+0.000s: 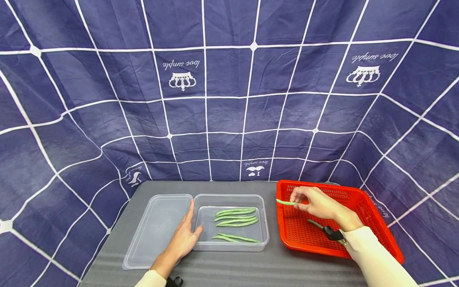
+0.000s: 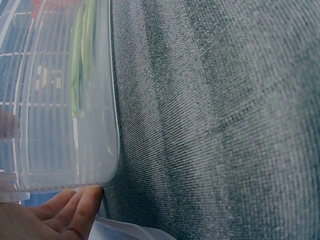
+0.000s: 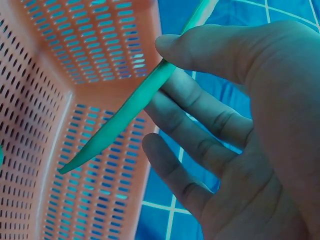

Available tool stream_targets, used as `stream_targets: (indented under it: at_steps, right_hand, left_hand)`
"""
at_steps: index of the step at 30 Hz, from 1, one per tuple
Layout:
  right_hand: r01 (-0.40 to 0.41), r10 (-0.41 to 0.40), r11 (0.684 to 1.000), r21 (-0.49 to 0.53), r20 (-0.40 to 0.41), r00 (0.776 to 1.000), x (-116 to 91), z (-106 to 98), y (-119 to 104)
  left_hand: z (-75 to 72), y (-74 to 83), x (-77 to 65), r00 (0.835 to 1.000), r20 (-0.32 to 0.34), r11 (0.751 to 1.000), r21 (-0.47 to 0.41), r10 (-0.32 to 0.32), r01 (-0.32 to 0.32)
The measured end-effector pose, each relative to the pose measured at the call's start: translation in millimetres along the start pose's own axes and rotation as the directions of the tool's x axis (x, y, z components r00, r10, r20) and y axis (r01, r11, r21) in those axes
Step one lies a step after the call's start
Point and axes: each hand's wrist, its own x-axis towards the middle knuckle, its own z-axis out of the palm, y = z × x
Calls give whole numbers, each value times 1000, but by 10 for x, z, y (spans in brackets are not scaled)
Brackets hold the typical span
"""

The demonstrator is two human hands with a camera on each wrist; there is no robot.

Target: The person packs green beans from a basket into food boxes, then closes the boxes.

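Note:
My right hand (image 1: pixel 317 203) pinches a green bean (image 3: pixel 117 120) between thumb and fingers, above the left part of a red plastic basket (image 1: pixel 281 227). In the right wrist view, the bean slants down across the basket's perforated wall. My left hand (image 1: pixel 183 237) holds the left end of a clear plastic container (image 1: pixel 231 248), fingers along the outside wall and thumb over the rim. Several green beans (image 1: pixel 236 221) lie crosswise in the container, in an upper group and a lower group. Another bean (image 1: pixel 314 224) lies in the basket, partly hidden behind my right wrist.
A translucent lid (image 1: pixel 157 231) lies flat to the left of the container, its right edge beside my left fingers. Grey cloth (image 1: pixel 272 267) covers the table. A blue gridded curtain (image 1: pixel 229 115) stands behind and along both sides.

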Motion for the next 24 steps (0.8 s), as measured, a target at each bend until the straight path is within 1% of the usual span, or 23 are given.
stream_targets:
  at_steps: [14, 24]
  right_hand:
    - [29, -29, 1000, 1, 17, 999, 101, 24, -226]
    - [54, -53, 998, -29, 28, 998, 200, 81, -401]
  left_hand:
    - [2, 9, -6, 1000, 6, 1000, -19, 0, 0]
    - [-7, 7, 5, 1000, 13, 1000, -25, -11, 12]
